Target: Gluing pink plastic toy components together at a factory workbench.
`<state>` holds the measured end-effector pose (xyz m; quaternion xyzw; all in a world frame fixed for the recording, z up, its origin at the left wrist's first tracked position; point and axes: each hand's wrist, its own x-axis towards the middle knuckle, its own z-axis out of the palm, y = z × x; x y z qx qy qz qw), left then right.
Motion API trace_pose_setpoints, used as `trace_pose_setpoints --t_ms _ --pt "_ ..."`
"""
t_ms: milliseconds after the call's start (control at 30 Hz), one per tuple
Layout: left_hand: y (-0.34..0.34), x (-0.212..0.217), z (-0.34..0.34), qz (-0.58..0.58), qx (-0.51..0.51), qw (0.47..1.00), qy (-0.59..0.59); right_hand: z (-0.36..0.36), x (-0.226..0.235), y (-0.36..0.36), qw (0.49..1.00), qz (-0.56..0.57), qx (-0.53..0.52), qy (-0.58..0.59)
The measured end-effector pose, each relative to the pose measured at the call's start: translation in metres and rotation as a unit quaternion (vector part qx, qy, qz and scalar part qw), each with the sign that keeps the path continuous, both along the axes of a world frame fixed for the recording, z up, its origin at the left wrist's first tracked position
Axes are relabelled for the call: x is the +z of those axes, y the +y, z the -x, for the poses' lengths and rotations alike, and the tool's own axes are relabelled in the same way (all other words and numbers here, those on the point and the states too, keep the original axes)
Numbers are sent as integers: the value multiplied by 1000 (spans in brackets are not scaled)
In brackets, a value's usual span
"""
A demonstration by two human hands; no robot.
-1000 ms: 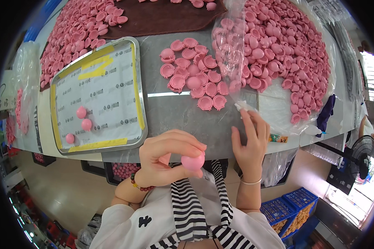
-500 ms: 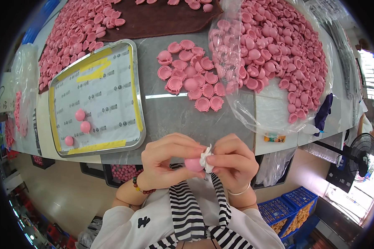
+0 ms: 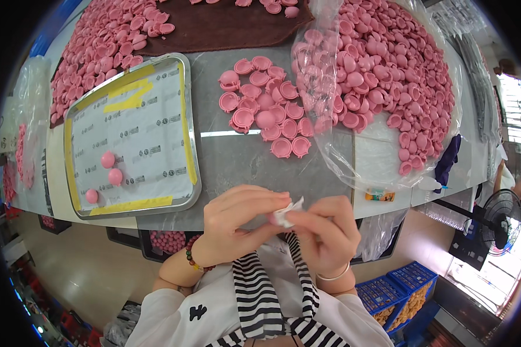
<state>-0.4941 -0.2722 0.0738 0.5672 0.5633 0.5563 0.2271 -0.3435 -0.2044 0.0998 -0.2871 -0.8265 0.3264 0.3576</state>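
Grey desk (image 3: 237,162) carries the metal tray (image 3: 188,124). Below its near edge, your left hand (image 3: 237,222) grips a pink piece (image 3: 274,219) (mostly hidden); your right hand (image 3: 324,231) pinches a white scrap (image 3: 287,211) against it.

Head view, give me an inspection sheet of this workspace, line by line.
Surface: grey table, mostly covered.
Job's things: small pink piece and white scrap pinched between both hands.
Clutter: metal tray with three pink balls; loose pink caps; clear bag of caps; brown cloth with more.
Grippers: left hand and right hand closed on the piece, near the table's edge.
Cables: nothing seen.
Surroundings: fan, blue crates.
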Motion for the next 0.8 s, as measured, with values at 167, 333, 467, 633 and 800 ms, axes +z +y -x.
trace_pose_setpoints --t_ms 167,333,467,633,800 --pt "-3 5 5 -17 -46 985 -166 -9 -36 21 985 -62 -26 -161" --pt "-5 15 15 13 -21 981 -190 -20 -51 35 958 -72 -208 -185" --pt "-18 11 60 99 224 950 195 -30 -40 42 948 -83 -235 -198" --pt "-33 6 85 181 371 846 337 -45 -26 26 971 -55 -201 -121" --pt "32 14 16 84 96 946 298 -53 -23 27 972 -14 -226 -55"
